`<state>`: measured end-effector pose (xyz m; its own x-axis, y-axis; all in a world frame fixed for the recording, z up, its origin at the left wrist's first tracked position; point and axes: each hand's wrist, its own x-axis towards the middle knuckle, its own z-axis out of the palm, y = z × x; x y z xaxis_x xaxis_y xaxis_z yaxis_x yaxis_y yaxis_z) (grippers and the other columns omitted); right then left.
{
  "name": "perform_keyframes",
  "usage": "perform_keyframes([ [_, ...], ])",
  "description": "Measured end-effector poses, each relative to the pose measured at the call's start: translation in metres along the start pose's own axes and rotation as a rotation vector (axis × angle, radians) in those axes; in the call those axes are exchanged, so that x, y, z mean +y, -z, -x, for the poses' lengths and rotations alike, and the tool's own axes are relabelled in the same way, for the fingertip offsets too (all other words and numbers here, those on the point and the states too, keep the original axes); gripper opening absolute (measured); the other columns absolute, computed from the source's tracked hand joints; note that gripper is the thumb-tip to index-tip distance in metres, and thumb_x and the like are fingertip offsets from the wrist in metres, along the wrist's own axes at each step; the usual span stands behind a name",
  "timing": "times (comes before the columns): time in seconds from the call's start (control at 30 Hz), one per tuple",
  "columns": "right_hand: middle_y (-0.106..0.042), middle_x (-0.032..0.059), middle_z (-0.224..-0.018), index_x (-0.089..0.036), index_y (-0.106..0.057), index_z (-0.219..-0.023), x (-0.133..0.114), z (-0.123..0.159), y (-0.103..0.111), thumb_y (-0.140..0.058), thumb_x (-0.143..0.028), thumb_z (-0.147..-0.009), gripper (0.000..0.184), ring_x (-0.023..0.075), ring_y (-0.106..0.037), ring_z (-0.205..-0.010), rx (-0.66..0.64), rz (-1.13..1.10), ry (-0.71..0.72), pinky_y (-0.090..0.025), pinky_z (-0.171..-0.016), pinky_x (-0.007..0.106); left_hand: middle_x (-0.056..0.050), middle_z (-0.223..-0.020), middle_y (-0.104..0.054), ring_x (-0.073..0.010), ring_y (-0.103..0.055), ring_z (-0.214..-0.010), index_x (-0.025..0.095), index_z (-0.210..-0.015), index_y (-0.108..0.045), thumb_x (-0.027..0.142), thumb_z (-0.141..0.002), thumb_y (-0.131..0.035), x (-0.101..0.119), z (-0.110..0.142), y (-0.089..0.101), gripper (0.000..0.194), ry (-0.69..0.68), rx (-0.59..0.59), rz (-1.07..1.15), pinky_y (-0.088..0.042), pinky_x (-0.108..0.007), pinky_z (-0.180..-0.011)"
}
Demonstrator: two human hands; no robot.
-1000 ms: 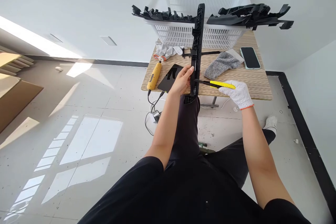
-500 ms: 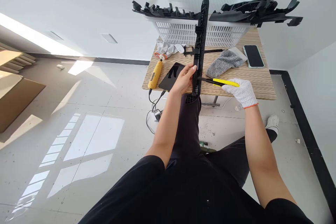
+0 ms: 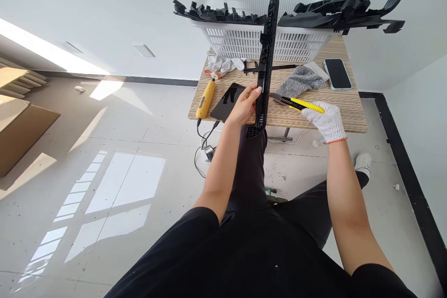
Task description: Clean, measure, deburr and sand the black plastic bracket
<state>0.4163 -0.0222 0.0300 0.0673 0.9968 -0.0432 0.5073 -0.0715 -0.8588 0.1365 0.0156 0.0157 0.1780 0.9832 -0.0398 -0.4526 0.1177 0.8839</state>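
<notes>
White basket (image 3: 233, 45) on table (image 3: 349, 118): black parts (image 3: 324, 19) lie across its near rim, both sides; depth of its contents unclear. Bare left hand (image 3: 243, 106) grips black strip (image 3: 265, 72), lower end at the knee (image 3: 252, 149), upper end overlapping the basket in view. Gloved right hand (image 3: 326, 122) closed round yellow tool (image 3: 308, 104). Versus 0.5 s ago: tool tip shifted right, from over the strip to its right edge.

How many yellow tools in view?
2. The yellow-and-black tool is held in the gloved right hand; the corded yellow tool lies on the table's left side. More could be hidden inside the white basket.
</notes>
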Motion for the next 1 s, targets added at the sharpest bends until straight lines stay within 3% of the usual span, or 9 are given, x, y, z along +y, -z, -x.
perform_keyframes([
  [0.1, -0.070, 0.0016, -0.074, -0.024, -0.078, -0.085, 0.0010, 0.0000, 0.0006, -0.091, -0.053, -0.066, 0.037, 0.0189, -0.063, -0.068, -0.063, -0.002, 0.005, -0.051, -0.061, 0.034, -0.003, -0.101, -0.080, -0.0219, -0.078, -0.110, 0.023, -0.106, -0.067, 0.039, -0.092, -0.078, 0.0005, -0.0001, -0.0006, 0.025, 0.014, 0.009, -0.007, -0.063, -0.030, -0.088],
  [0.2, -0.070, 0.0016, -0.073, -0.024, -0.078, -0.086, 0.0002, 0.0010, 0.0003, -0.089, -0.053, -0.068, 0.035, 0.0187, -0.062, -0.067, -0.019, -0.015, 0.019, -0.051, -0.059, 0.033, -0.003, -0.102, -0.080, -0.0219, -0.078, -0.111, 0.022, -0.107, -0.068, 0.038, -0.093, -0.078, 0.0016, 0.0003, -0.0016, 0.023, 0.009, 0.018, -0.006, -0.063, -0.031, -0.091],
  [0.33, -0.070, 0.0012, -0.074, -0.025, -0.078, -0.085, -0.0030, 0.0027, -0.0005, -0.089, -0.052, -0.067, 0.034, 0.0184, -0.063, -0.068, -0.053, -0.007, -0.004, -0.052, -0.062, 0.033, -0.004, -0.106, -0.080, -0.0230, -0.077, -0.115, 0.022, -0.108, -0.069, 0.039, -0.093, -0.078, 0.0030, 0.0013, -0.0030, 0.024, 0.019, 0.040, -0.016, -0.063, -0.034, -0.096],
  [0.67, -0.066, 0.0002, -0.068, -0.024, -0.076, -0.087, -0.0018, 0.0021, -0.0010, -0.087, -0.057, -0.069, 0.039, 0.0159, -0.056, -0.061, -0.005, -0.026, -0.023, -0.047, -0.058, 0.033, -0.002, -0.109, -0.080, -0.0207, -0.077, -0.115, 0.024, -0.109, -0.069, 0.038, -0.095, -0.075, -0.0007, -0.0023, -0.0001, 0.021, 0.007, 0.048, -0.040, -0.063, -0.030, -0.095],
  [0.93, -0.062, 0.0011, -0.066, -0.024, -0.071, -0.076, -0.0087, 0.0044, -0.0007, -0.087, -0.054, -0.071, 0.034, 0.0154, -0.051, -0.060, -0.072, -0.019, -0.006, -0.044, -0.058, 0.033, -0.003, -0.107, -0.081, -0.0206, -0.077, -0.113, 0.023, -0.106, -0.070, 0.041, -0.094, -0.074, -0.0028, -0.0027, 0.0005, 0.021, -0.021, 0.040, -0.076, -0.063, -0.028, -0.091],
  [1.0, -0.062, 0.0013, -0.066, -0.024, -0.070, -0.075, -0.0081, 0.0046, -0.0011, -0.087, -0.055, -0.072, 0.035, 0.0157, -0.051, -0.060, -0.031, -0.016, 0.006, -0.043, -0.057, 0.033, -0.004, -0.107, -0.081, -0.0217, -0.077, -0.115, 0.022, -0.103, -0.071, 0.041, -0.093, -0.076, -0.0031, -0.0028, 0.0001, 0.022, -0.017, 0.043, -0.067, -0.063, -0.029, -0.093],
])
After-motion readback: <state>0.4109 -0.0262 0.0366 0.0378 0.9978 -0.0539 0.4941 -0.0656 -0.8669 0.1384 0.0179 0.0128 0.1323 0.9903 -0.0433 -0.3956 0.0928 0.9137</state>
